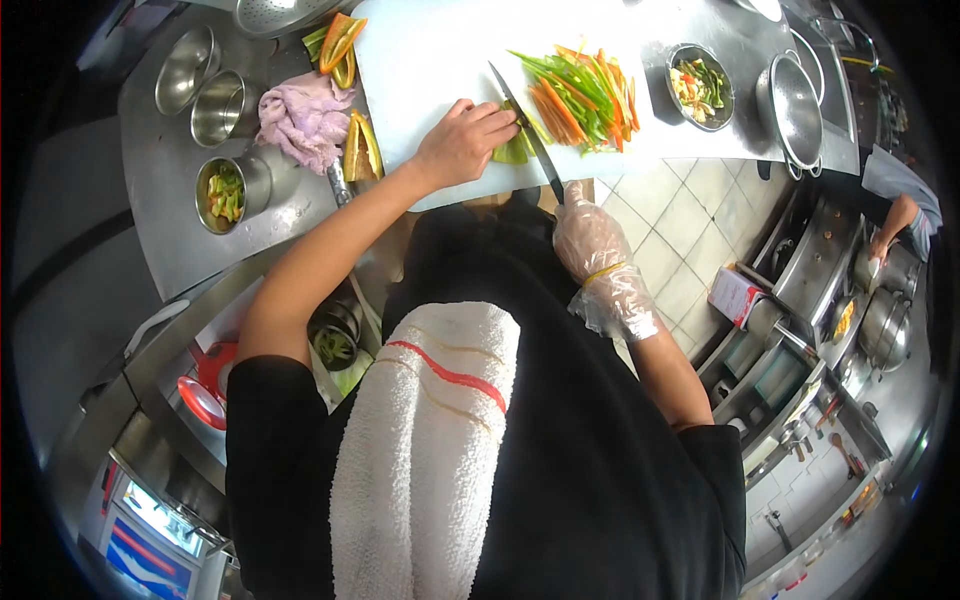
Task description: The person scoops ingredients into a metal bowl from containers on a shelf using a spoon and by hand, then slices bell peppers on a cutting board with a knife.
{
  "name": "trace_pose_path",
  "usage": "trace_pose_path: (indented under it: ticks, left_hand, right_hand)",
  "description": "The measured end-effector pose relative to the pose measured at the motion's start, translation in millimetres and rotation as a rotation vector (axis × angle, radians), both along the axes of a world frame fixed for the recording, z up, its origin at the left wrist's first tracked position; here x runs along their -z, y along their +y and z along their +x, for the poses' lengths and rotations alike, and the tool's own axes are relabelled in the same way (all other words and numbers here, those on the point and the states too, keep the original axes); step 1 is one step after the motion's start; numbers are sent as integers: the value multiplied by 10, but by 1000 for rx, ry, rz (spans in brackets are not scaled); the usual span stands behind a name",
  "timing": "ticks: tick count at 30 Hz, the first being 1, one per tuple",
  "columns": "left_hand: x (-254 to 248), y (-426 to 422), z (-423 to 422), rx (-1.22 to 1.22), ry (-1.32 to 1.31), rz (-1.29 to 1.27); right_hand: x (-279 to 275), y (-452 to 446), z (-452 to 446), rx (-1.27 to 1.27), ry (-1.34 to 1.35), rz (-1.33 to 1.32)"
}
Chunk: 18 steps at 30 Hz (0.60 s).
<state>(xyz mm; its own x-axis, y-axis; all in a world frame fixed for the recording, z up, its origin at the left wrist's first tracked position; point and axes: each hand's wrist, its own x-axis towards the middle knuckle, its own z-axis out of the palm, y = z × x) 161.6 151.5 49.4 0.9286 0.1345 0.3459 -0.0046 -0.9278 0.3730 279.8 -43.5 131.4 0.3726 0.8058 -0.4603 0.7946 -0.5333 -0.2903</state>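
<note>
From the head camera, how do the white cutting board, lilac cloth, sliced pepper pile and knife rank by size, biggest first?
White cutting board, by far.
Sliced pepper pile and lilac cloth: too alike to rank.
Knife, just a thin strip.

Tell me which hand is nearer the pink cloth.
Left. The left hand, on the green pepper, is to the right of the pink cloth; the right hand, on the knife, is farther right.

Blk short-slv top (620,480), wht red-striped towel (385,490), R hand (592,238) in clr glove (612,300) w/ yel band (604,272)
</note>
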Motion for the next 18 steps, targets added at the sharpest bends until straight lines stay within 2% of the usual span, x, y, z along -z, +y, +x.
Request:
trace_pose_path:
  ticks: [3, 7, 9, 13, 17, 18]
  left_hand:
    - [12, 5, 0, -5, -17, 8]
    - [-6, -2, 8, -9, -55, -10]
    - [26, 12, 4, -4, -68, -10]
    - [43, -16, -50, -38, -173, -10]
    - [49, -48, -74, -60, -177, -12]
    - [55, -36, -69, -40, -170, -36]
  right_hand:
    - [372, -75, 64, -112, -52, 92]
    - [475, 247, 175, -17, -19, 139]
    - [504, 339, 390, -79, 137, 224]
    - [127, 282, 391, 74, 63, 152]
    - [-210, 269, 138, -14, 46, 23]
    - [-118, 251, 124, -12, 49, 28]
